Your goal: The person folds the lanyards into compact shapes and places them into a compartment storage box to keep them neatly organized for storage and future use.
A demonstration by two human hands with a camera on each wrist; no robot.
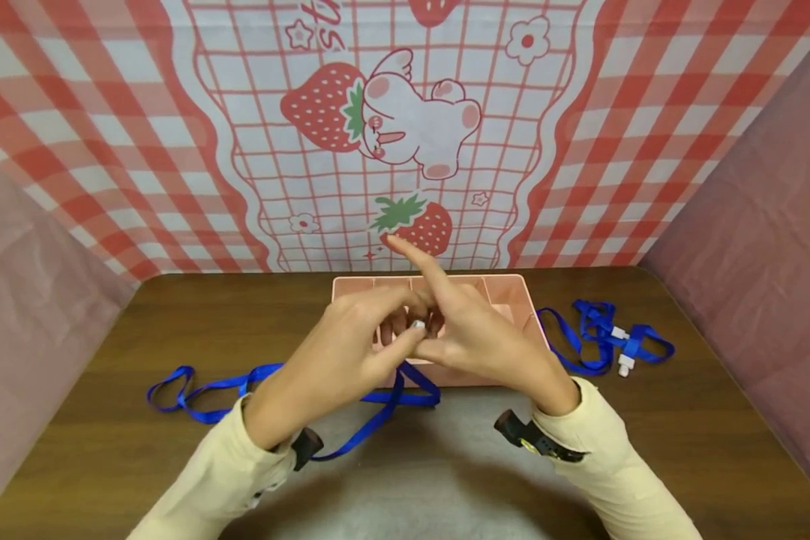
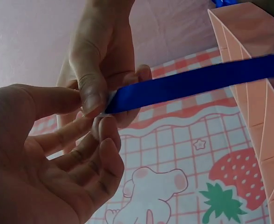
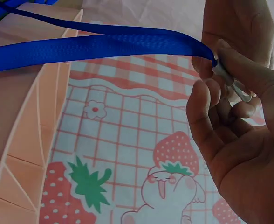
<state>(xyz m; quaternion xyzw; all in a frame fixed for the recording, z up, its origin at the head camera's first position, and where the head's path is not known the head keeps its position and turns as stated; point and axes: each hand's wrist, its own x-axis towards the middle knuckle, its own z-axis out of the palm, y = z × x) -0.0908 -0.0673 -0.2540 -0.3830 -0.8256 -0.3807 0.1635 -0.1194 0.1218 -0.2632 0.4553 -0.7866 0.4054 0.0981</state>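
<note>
Both hands meet over the pink divided tray (image 1: pixel 513 292), working the end of a blue lanyard (image 1: pixel 385 409). The left hand (image 1: pixel 340 360) pinches the strap's end between thumb and fingertips (image 2: pixel 91 100), and from the left wrist view the ribbon (image 2: pixel 197 84) runs taut away from that pinch toward the tray wall (image 2: pixel 263 107). The right hand (image 1: pixel 475 337) closes its thumb and fingers on the small metal clip (image 3: pixel 230 81) at the strap's tip, where the two blue bands (image 3: pixel 104 46) come together (its index finger sticks straight up, clear of the work). So both grips are clamped on the same lanyard end, fingers nearly interlaced.

From there the strap drops below the hands, crosses the front edge of the tray and trails left across the brown table (image 1: pixel 682 427) in loose loops (image 1: pixel 196 394).

A second blue lanyard (image 1: pixel 604 337) lies bunched to the right of the tray, well apart from the hands, with white fittings (image 1: pixel 624 364) on it. Behind everything hangs a red-checked cloth with strawberries (image 1: pixel 391 120). Cream sleeves (image 1: pixel 607 465) cover both forearms.
</note>
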